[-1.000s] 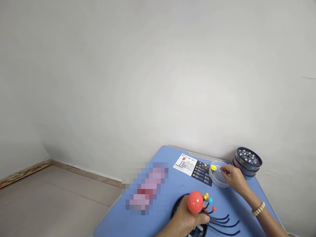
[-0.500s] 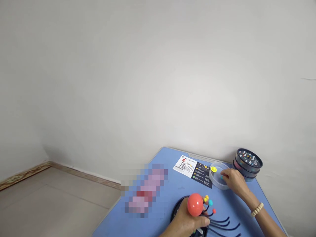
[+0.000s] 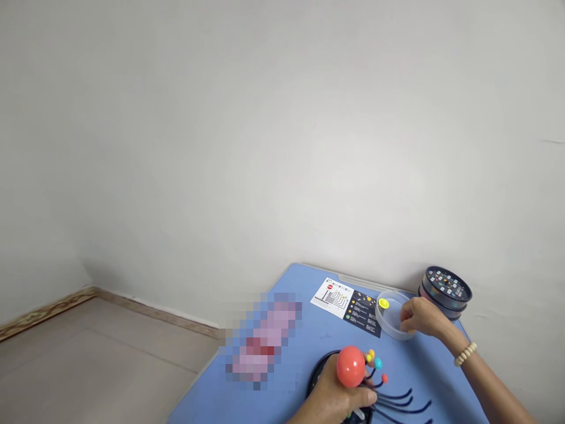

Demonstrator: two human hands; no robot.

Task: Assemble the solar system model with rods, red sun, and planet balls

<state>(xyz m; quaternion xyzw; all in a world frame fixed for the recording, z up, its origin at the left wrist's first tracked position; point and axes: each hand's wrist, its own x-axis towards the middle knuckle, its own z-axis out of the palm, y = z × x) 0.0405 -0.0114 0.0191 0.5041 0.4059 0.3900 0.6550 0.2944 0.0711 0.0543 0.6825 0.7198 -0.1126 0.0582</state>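
A solar-system model with a big orange-red ball (image 3: 350, 365) stands on a black round base (image 3: 318, 372) near the blue table's front edge. Small yellow, cyan and red balls (image 3: 375, 364) sit on its thin black arms (image 3: 399, 399). My left hand (image 3: 334, 398) is closed around the model just under the big ball. My right hand (image 3: 420, 318) hovers over a clear round dish (image 3: 390, 322) farther back, fingers curled in a pinch; what they hold is too small to name. A yellow ball (image 3: 384, 304) lies in the dish.
A printed instruction sheet (image 3: 346, 306) lies left of the dish. A stack of dark round trays (image 3: 445, 287) stands at the table's back right corner by the wall. A blurred-out patch (image 3: 263, 341) covers part of the blue table (image 3: 304, 335). Floor lies to the left.
My right hand's fingers reached into the dish, then lifted and curled into a pinch above it. My left hand kept its grip on the model.
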